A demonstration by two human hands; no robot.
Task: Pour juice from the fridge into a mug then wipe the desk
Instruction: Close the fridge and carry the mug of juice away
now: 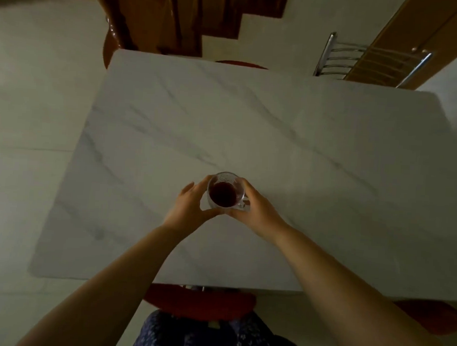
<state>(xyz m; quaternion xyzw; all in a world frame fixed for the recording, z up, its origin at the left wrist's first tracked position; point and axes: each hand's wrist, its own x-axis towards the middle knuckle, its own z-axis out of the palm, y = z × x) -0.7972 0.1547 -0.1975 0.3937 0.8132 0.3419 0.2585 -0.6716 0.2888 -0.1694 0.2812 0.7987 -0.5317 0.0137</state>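
Two hands meet around one clear glass mug (225, 191) standing upright on the pale marbled worktop (277, 138), a little toward your near edge and about midway across it; your left hand (190, 205) curves round its left wall with the fingers loosely spread and the thumb tucked under toward the base, and your right hand (257, 210) is wrapped on the handle side, thumb meeting the other near the foot. Both are partly closed on the mug rather than clenched; I cannot tell how firmly either one presses.

Dark red juice (223, 194) sits low in the mug, well below the rim, so the pouring part looks done to me and the wiping is what remains; no cloth, bottle or spill shows anywhere on the worktop.

Treat the mug as rigid, brittle and smooth; glass of this sort chips on stone if set down hard, and any wet on its wall would make it slide in your palm. With so little liquid it should feel light, yet the juice will slosh if you tilt it, and that colour would stain a pale surface. Take it by the small handle (243, 201) with your right hand, or keep both palms low on the wall as now; lift straight up, keep it level, and avoid dragging it across the stone.
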